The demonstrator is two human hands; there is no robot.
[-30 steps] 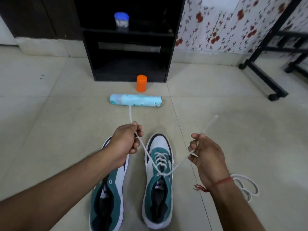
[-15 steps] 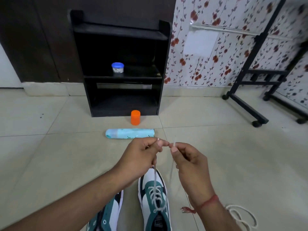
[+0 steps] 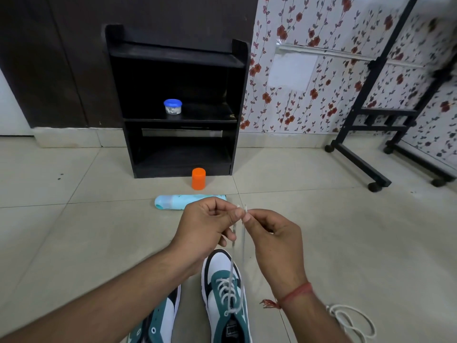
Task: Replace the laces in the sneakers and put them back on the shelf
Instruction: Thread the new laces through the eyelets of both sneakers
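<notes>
Two hands raised side by side, left hand point(image 3: 205, 225) and right hand point(image 3: 273, 235), each pinching one tip of white lace point(image 3: 232, 256) between thumb and finger, tips level and nearly touching. Both strands running straight down to laced sneaker point(image 3: 226, 297) directly below, toe pointing away toward black shelf point(image 3: 176, 58). Second sneaker point(image 3: 158, 323) just left, eyelets bare. One loose lace point(image 3: 353, 323) coiled on floor, nearest right wrist. Likely next: even ends, tie. Also one orange cap point(image 3: 198, 179), one spray can point(image 3: 173, 201), one blue-lidded jar point(image 3: 172, 109)
</notes>
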